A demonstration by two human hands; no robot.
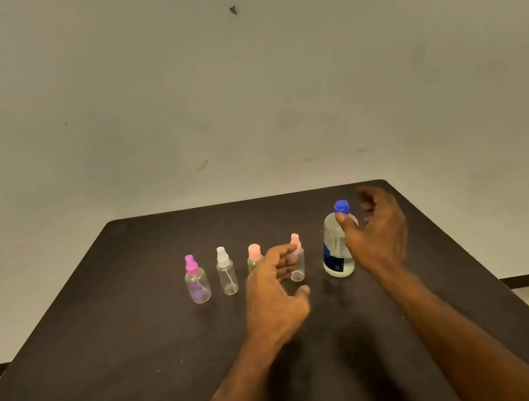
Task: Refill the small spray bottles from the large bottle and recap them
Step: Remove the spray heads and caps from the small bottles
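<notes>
Four small spray bottles stand upright in a row across the middle of a dark table (pixel 103 330), with a large bottle (pixel 336 251) at the 3 o'clock end of the row. Going from 9 o'clock toward 3 o'clock, the first small bottle (pixel 197 284) has a magenta spray top, the second (pixel 226 272) a white top, the third (pixel 254 256) a pale pink cap, and the fourth (pixel 297 262) a pink spray top. All four are clear plastic and still capped. The large bottle is clear, stands upright, carries a dark label low on its body and wears a blue cap (pixel 341 206).

The left hand (pixel 275 288) hovers in front of the third and fourth small bottles, hiding the lower part of the third. Its fingers are loosely curled and spread, gripping nothing; whether a fingertip touches the fourth bottle cannot be told.

The right hand (pixel 373 231) is at the 3 o'clock side of the large bottle, palm turned toward it. The thumb lies against the bottle's shoulder just under the blue cap, while the other fingers are spread wide and blurred beyond the bottle, not closed around it.

Behind the table, at 12 o'clock, rises a plain pale wall (pixel 237 83) with a few dark marks.
</notes>
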